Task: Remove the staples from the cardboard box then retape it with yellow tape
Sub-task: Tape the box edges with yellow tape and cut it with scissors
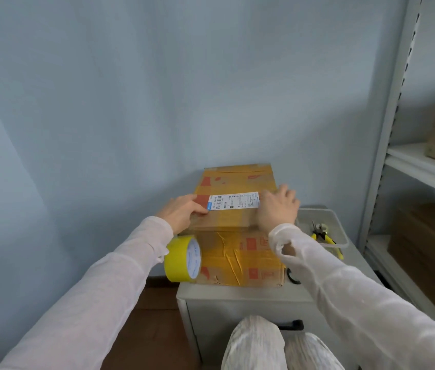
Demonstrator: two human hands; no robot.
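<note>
A cardboard box [237, 222] with yellow tape strips and a white shipping label [233, 201] stands on a grey cabinet [237, 303]. My left hand [181, 210] rests flat on the box's top at its left edge, fingertips touching the label. On the top's right edge lies my right hand [277, 209], fingers relaxed over the corner. A yellow tape roll [183, 259] hangs around my left wrist, beside the box's left front corner.
A clear plastic tray [325, 231] to the right of the box holds yellow-handled pliers [324, 233]. Metal shelving [424, 169] with cardboard boxes rises at the right. A blue wall stands behind. My knees [264, 343] are close to the cabinet front.
</note>
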